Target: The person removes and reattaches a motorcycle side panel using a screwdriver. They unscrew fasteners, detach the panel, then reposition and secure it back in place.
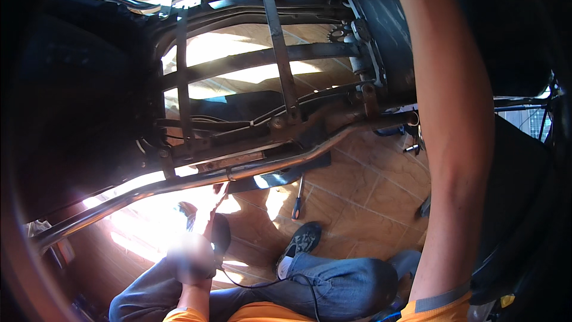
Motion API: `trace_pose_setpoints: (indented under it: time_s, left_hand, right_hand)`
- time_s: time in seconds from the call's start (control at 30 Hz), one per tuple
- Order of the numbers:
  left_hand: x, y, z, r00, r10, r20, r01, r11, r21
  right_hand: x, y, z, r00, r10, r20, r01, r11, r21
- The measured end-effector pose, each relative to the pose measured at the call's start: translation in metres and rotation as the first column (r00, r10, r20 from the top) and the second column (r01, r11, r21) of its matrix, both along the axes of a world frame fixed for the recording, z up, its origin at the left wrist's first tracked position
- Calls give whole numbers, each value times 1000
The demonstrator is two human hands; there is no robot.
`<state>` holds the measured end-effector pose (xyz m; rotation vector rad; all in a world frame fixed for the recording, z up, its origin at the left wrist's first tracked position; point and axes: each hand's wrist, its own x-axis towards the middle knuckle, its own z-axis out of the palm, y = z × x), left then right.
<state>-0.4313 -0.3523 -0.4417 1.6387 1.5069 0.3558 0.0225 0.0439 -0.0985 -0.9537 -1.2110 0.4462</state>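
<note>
Left hand (208, 210), washed by glare, was raised near the lower tube (256, 170); clamped or apart, I couldn't tell. The right hand was out of sight. Work on the metal frame (280, 53), above the tiles (369, 185), seemed in hand, next calling for steady support.

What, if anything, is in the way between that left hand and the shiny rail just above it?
Nothing visible: the fingertips of the left hand reach right up to the near rail. Bright glare on the hand makes it impossible to tell whether they touch.
</note>
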Motion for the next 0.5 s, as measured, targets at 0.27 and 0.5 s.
trace_pose_setpoints:
  time_s: [0.27,0.5]
  left_hand:
    - [0,8,3,984,-174,47,179,971,-156]
    - [72,40,-53,798,-245,550,509,762,-399]
  right_hand:
    - [17,29,22,975,101,-196,-151,953,-263]
    - [21,37,1,971,55,-231,-98,979,-178]
